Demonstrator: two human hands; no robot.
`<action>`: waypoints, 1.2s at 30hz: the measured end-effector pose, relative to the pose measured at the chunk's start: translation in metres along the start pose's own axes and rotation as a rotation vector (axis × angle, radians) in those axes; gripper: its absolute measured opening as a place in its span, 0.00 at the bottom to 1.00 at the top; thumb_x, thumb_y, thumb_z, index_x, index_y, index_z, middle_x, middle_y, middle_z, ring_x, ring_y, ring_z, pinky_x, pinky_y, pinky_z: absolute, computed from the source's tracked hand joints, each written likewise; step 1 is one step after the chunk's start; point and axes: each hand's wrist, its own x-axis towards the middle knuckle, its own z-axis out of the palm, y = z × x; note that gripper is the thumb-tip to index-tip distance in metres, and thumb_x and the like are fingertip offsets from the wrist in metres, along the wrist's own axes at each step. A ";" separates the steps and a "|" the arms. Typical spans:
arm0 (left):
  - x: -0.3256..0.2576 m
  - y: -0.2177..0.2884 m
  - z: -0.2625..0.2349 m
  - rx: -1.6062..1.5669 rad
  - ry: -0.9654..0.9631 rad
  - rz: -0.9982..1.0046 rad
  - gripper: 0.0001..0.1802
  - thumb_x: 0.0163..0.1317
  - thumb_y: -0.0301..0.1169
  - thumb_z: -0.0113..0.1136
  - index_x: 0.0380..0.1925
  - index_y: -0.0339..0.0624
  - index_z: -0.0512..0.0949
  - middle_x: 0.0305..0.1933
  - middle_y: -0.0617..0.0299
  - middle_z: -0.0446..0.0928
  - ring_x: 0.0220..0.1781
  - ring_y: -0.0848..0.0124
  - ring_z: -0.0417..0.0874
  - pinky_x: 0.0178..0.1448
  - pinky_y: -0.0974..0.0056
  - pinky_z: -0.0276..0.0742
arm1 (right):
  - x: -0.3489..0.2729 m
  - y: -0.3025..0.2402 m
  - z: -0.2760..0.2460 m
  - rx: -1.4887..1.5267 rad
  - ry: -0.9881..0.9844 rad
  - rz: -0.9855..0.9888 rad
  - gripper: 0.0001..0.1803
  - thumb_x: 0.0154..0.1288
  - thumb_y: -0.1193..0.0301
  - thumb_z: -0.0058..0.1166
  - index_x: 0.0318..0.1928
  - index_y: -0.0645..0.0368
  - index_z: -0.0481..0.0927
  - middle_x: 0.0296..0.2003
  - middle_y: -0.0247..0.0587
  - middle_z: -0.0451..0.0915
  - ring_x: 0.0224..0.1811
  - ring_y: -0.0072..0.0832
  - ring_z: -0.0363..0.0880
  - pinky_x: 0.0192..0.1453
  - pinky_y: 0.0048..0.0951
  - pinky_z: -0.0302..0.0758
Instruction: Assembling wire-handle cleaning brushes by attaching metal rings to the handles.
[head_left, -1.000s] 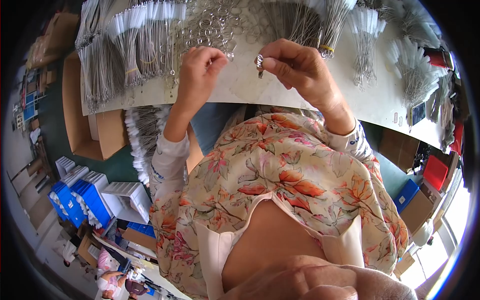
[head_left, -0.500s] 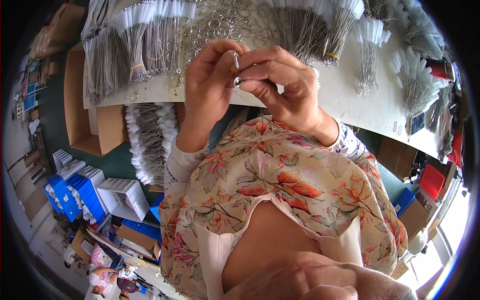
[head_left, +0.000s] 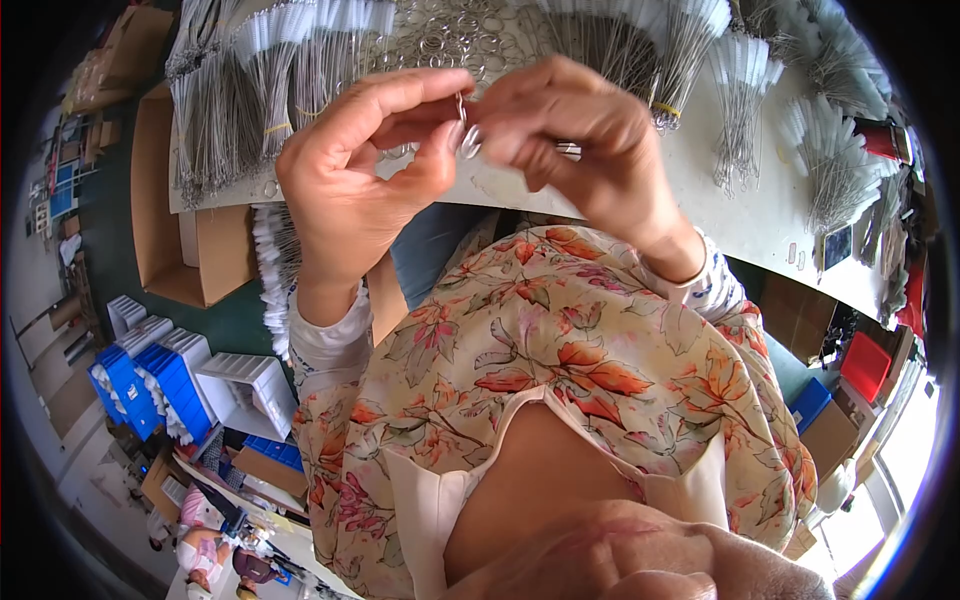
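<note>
Above the table's near edge my hands meet, fingertips close together. My left hand pinches a thin metal ring, seen nearly edge-on, between thumb and forefinger. Just below it a second shiny ring shows between my left thumb and the fingertips of my right hand. My right hand is curled and closed at this second ring, though motion smears its fingers. Whether the two rings are linked I cannot tell. A heap of loose metal rings lies on the table behind my hands.
Bundles of wire-stemmed brushes with white bristles lie at the table's left, more bundles at the right. A cardboard box stands left of the white table. Blue and white bins are farther left; people sit at lower left.
My left hand has moved left and opened out wider, still pinching a ring. My right hand has shifted slightly right and turned, now blurred. The rings have stayed between the fingertips.
</note>
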 end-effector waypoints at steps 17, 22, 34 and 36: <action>0.012 -0.014 -0.002 0.058 -0.006 0.185 0.17 0.46 0.10 0.58 0.39 0.29 0.78 0.39 0.54 0.79 0.37 0.73 0.82 0.42 0.73 0.81 | 0.033 0.009 -0.025 0.442 -0.347 0.674 0.06 0.64 0.73 0.52 0.35 0.63 0.79 0.22 0.32 0.77 0.19 0.15 0.70 0.23 0.17 0.69; 0.017 -0.029 -0.009 -0.007 -0.081 -0.006 0.13 0.51 0.15 0.58 0.39 0.30 0.78 0.40 0.54 0.79 0.37 0.72 0.82 0.40 0.71 0.81 | 0.011 0.017 -0.017 0.404 -0.243 0.727 0.08 0.60 0.69 0.57 0.34 0.61 0.80 0.23 0.29 0.76 0.20 0.11 0.69 0.21 0.15 0.64; 0.033 -0.162 -0.095 1.033 -0.069 -0.432 0.13 0.57 0.42 0.57 0.29 0.44 0.78 0.30 0.56 0.80 0.34 0.55 0.80 0.37 0.57 0.74 | -0.013 0.092 0.004 -0.747 -0.115 0.050 0.09 0.54 0.71 0.58 0.37 0.56 0.80 0.32 0.36 0.80 0.33 0.30 0.80 0.37 0.30 0.77; 0.027 -0.165 -0.104 0.999 -0.032 -0.342 0.12 0.56 0.41 0.56 0.28 0.46 0.78 0.30 0.55 0.80 0.34 0.55 0.80 0.37 0.55 0.74 | 0.008 0.108 -0.023 -0.979 -0.052 0.146 0.07 0.59 0.67 0.53 0.36 0.55 0.79 0.33 0.40 0.79 0.33 0.39 0.79 0.36 0.33 0.76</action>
